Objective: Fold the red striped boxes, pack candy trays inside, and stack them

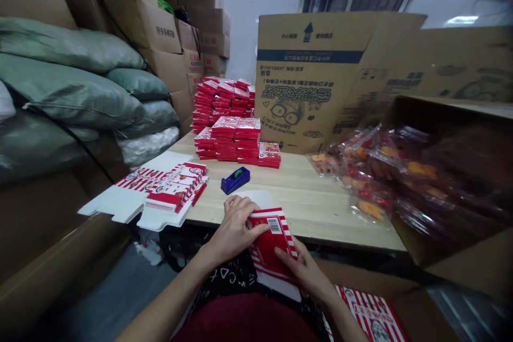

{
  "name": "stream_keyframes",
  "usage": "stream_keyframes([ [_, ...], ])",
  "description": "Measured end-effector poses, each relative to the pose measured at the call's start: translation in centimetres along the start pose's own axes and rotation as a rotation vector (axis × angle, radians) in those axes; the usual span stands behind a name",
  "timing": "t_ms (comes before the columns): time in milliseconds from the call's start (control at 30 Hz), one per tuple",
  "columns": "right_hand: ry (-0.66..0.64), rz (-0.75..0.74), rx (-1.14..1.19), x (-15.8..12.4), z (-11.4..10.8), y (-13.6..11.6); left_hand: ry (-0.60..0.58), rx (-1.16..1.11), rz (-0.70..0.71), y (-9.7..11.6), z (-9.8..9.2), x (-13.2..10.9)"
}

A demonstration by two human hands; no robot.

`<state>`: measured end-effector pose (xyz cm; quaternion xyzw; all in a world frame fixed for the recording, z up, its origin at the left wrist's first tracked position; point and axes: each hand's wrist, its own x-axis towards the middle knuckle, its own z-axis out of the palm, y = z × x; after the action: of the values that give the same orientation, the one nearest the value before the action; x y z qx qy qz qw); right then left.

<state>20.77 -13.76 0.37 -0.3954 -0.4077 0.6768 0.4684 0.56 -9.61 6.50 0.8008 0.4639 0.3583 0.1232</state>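
Between my two hands is a red-and-white striped paper box [270, 251], tilted over the table's front edge, with a barcode on its upper part and a white flap at each end. My left hand [238, 222] grips its upper left side, thumb lying across the front near the barcode. Lower on the right edge, my right hand [304, 267] holds it with the thumb on the front and the fingers behind, mostly hidden. Just beyond my left hand stands a blue tape dispenser [235, 180] with a green roll.
Flat printed boxes [172, 187] lie at the table's left. Red packs [236, 139] are stacked behind the dispenser. At right, clear-wrapped snacks [368, 171] spill from a carton [452, 109]. A large cardboard sheet [304, 80] stands at the back; sacks [72, 85] are piled left.
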Motion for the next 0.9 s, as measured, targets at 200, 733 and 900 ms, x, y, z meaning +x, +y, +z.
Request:
stream_keyframes([
  [200,0.096,0.009,0.164,-0.8,-1.1,-0.5,0.295,-0.259,-0.05,1.8,1.5,-0.7],
  [733,0.307,-0.029,0.291,-1.3,-1.5,2.1,-0.231,-0.907,-0.396,4.5,6.2,-4.1],
  [900,0.242,-0.028,0.214,-0.8,-2.0,1.8,-0.141,-1.054,-0.574,1.4,7.5,-3.9],
])
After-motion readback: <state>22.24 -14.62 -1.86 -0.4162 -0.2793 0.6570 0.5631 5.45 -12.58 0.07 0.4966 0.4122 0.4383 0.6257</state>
